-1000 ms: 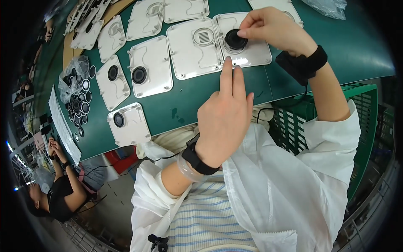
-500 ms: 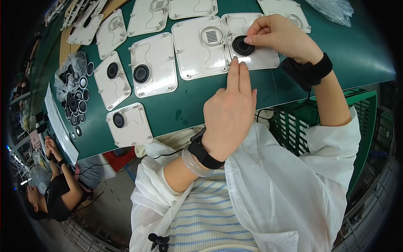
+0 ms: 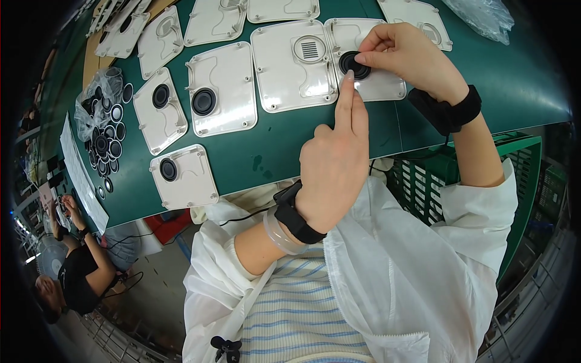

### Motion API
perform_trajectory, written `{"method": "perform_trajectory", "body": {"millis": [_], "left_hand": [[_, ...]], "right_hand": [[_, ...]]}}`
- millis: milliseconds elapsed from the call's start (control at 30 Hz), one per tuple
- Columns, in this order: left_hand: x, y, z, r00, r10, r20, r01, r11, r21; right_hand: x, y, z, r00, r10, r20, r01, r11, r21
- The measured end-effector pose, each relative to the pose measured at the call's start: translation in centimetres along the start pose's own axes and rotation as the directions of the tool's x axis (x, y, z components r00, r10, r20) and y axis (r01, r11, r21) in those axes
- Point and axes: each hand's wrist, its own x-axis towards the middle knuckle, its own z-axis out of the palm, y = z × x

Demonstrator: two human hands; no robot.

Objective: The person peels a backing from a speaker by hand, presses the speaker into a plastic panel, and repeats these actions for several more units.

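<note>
A round black part (image 3: pixel 354 65), ringed like a small speaker, lies on a white plastic panel (image 3: pixel 382 91) at the right of the row. My right hand (image 3: pixel 417 60) pinches its right edge between thumb and forefinger, the other fingers curled. From below, my left hand (image 3: pixel 336 166) reaches up with index and middle fingers stretched out; the index tip touches the part's lower edge. Just left of this panel is another white panel (image 3: pixel 287 85) with a slotted round grille. Further left, a white panel (image 3: pixel 233 112) bears a similar black part (image 3: pixel 203 101).
Smaller panels with black parts (image 3: pixel 160 95) lie on the green table (image 3: pixel 266 142). A plastic bag (image 3: pixel 91 112) and loose round parts (image 3: pixel 109 145) are at left, beside a paper sheet (image 3: pixel 82 175). Clear plastic (image 3: pixel 482 17) lies far right; a green crate (image 3: pixel 417 181) stands below. A co-worker (image 3: pixel 91 272) sits at left.
My left hand has moved slightly up, its index fingertip now at the black part's lower edge. My right hand keeps its pinch there. The whole view has shifted a little.
</note>
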Motion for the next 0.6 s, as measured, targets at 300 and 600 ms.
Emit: {"method": "perform_trajectory", "body": {"millis": [300,600], "left_hand": [[0.9,0.2,0.0,0.999,0.043,0.012,-0.044,0.989,0.139],[1.4,-0.3,-0.7,0.996,0.058,0.065,-0.064,0.993,0.097]], "right_hand": [[-0.8,-0.8,0.1,0.999,-0.032,-0.018,0.031,0.998,-0.047],[-0.9,-0.2,0.5,0.992,-0.096,-0.077,0.078,0.975,-0.209]]}}
